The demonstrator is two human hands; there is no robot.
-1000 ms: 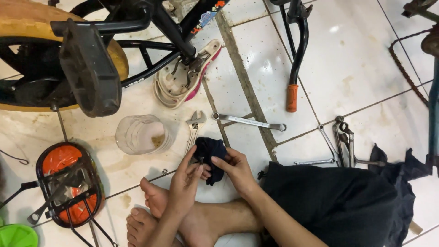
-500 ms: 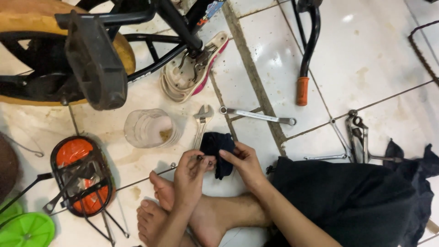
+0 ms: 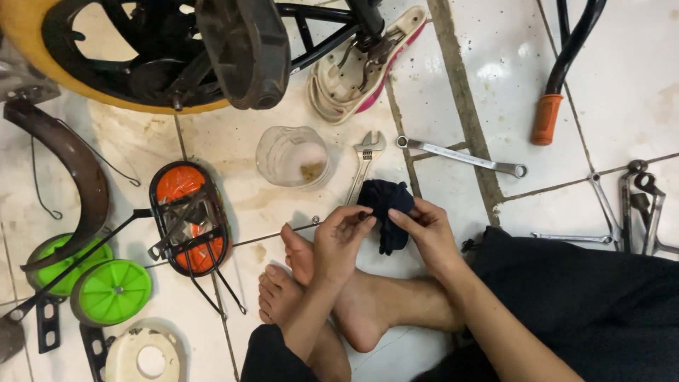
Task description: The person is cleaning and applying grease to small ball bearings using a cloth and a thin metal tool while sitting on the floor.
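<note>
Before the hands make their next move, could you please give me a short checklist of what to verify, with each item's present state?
1. Dark cloth gripped by right hand: ok.
2. Left hand fingers pinching something small at the cloth's edge: cannot tell what it is.
3. Adjustable wrench lying on the tiles beside the cloth: ok.
4. Combination spanner lying flat, apart from the hands: ok.
5. Clear plastic jar upright: ok.
6. Bare feet free of tools: ok.
</note>
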